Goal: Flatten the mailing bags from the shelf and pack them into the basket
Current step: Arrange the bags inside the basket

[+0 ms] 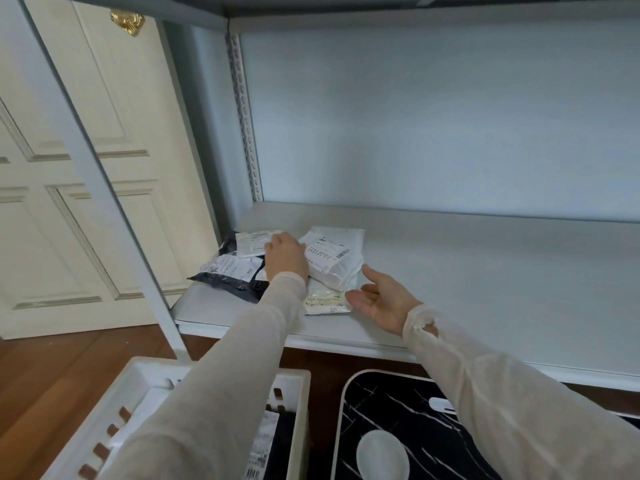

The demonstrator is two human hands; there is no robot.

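Starting at the left, a panelled door [86, 202] stands beyond the shelf's slanting upright [114, 188], and low in front sits the white basket [298, 403], with a labelled bag already lying inside. On the shelf [450, 271] above, the mailing bags lie in a loose overlapping heap near the left end: a dark grey bag [225, 284] at the bottom left, a small white bag [251, 242] on top of it, a larger white bag [334, 261] to the right, and a clear packet [325, 301] under that one's near edge. The left hand [285, 256] rests on the heap between the small and larger white bags; its fingers curl down out of sight, so whether they grip anything cannot be told. The right hand [384, 303] hovers palm-up just beside the clear packet, fingers spread and holding nothing. The bags look light, thin, soft and slippery, likely to slide off one another; pinching an edge or pressing flat with a palm would probably serve best. A black patterned mat [398, 427] lies on the floor at the right.
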